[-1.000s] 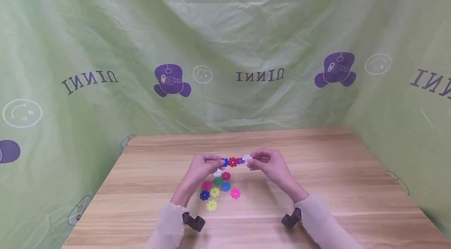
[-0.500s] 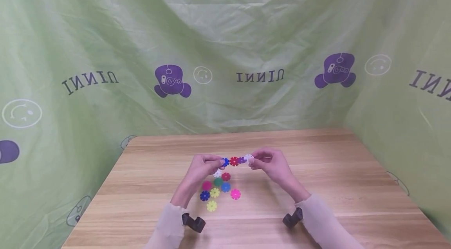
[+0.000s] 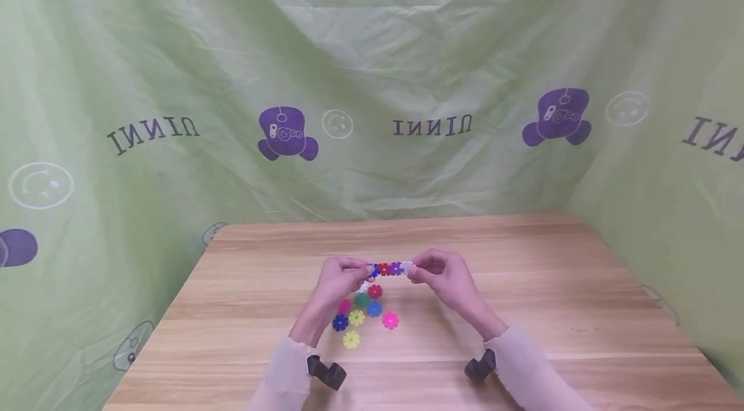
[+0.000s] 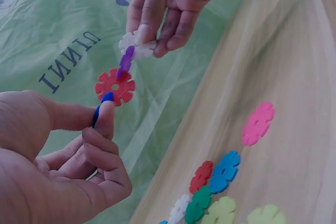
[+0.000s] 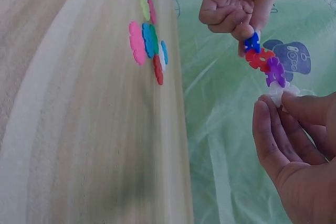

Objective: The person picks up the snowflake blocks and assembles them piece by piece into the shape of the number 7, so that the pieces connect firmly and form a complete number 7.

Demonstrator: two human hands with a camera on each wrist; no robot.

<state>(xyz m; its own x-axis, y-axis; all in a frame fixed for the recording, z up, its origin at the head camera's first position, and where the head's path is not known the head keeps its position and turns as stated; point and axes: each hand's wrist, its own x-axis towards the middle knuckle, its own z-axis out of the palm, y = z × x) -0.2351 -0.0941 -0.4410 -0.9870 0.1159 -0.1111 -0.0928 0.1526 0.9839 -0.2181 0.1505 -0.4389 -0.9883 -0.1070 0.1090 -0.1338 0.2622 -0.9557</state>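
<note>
Above the table, both hands hold a short chain of notched plastic discs joined edge to edge. My left hand (image 3: 340,282) pinches the blue disc (image 5: 253,42) at one end between thumb and finger. At the other end, the white disc (image 4: 129,42) is gripped by my right hand (image 3: 447,275). Between them sit a red disc (image 4: 115,87) and a purple disc (image 5: 275,72), with neighbouring discs set at angles to each other. Fingertips cover part of the blue and white discs.
Loose discs lie in a group on the wooden table (image 3: 523,307), below and near the left hand: pink (image 3: 391,320), light blue (image 3: 374,309), yellow (image 3: 351,339), dark blue (image 3: 340,322), green (image 3: 361,300) and others. A green printed cloth (image 3: 372,62) hangs behind the table.
The chain shifts slightly, and its purple disc now shows more of its face in the head view. Both hands keep their pinch. The loose discs stay put.
</note>
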